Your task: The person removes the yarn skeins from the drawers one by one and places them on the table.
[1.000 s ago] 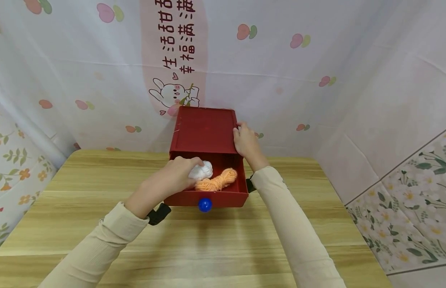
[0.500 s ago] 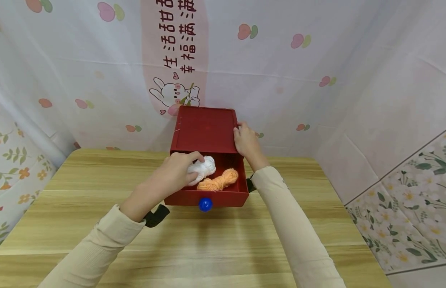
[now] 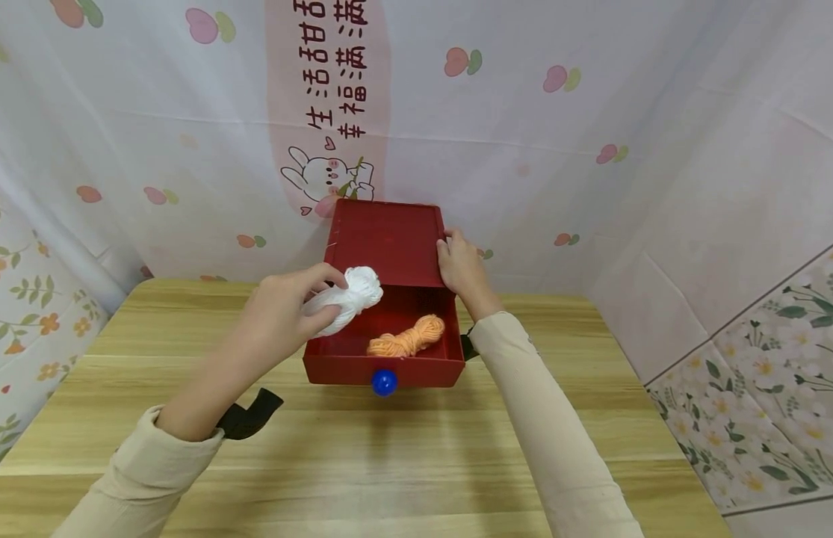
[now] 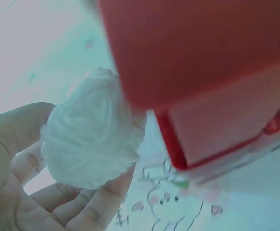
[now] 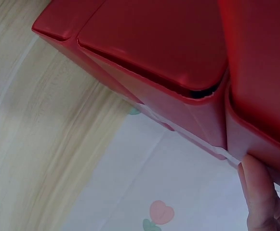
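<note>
In the head view my left hand (image 3: 288,306) pinches a white yarn skein (image 3: 362,288) between thumb and fingers, above the left side of an open red drawer (image 3: 382,370). The left wrist view shows this white skein (image 4: 94,132) close up, with fingers spread below it. An orange yarn skein (image 3: 408,336), tied at its middle, lies in the drawer. A blue ball knob (image 3: 384,382) sits on the drawer front. My right hand (image 3: 463,270) rests against the right side of the red box (image 3: 385,243); the right wrist view shows a finger (image 5: 258,187) touching its wall.
The box stands at the back of a wood-grain table (image 3: 389,463), against a white printed cloth (image 3: 510,187) with a rabbit drawing (image 3: 325,178). Floral panels (image 3: 766,388) flank the table. A black strap (image 3: 251,415) is on the left wrist.
My left hand has lifted the white yarn skein out of the drawer and moved left and up with it. My right hand, the orange skein and the box stay where they were.
</note>
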`<state>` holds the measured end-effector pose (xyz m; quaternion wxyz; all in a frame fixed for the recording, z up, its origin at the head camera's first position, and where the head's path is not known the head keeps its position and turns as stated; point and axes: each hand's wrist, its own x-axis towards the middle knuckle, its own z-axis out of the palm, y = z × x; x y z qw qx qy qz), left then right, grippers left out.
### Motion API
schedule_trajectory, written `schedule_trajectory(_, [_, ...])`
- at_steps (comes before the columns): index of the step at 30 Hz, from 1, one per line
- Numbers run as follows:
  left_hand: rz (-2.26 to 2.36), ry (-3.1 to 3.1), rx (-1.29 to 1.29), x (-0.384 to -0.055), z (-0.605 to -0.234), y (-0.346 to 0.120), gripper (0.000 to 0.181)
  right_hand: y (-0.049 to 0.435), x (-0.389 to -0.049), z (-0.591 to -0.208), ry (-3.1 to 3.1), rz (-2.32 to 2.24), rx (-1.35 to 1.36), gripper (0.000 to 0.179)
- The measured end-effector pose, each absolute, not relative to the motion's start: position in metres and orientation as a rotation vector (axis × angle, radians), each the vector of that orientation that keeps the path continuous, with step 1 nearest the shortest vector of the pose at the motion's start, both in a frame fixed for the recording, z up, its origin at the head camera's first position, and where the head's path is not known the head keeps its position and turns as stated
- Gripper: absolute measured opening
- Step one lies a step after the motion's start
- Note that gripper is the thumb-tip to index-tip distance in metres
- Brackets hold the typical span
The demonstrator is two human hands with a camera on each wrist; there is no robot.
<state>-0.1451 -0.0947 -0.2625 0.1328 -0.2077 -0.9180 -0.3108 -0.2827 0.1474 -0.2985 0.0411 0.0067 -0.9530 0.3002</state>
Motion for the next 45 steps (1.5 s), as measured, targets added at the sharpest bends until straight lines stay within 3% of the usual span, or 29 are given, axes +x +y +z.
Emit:
schedule_trajectory(14, [-1.108,-2.575,-0.327,-0.117,-0.28,-0.142,0.024,0.15,-0.283,-0.301,-2.905,0.922,-0.015,0.047])
schedule_trajectory(32, [-1.362,-2.696,0.157,-0.127,-0.39,-0.168,0.031,0.148,-0.284,-0.303,-2.884,0.948,0.021,0.047])
schedule_trajectory(45, [-1.414,-2.832,0.248,-0.143,-0.436,-0.165,0.027,0.147,-0.283,-0.301,-2.886,0.926,0.022,0.047])
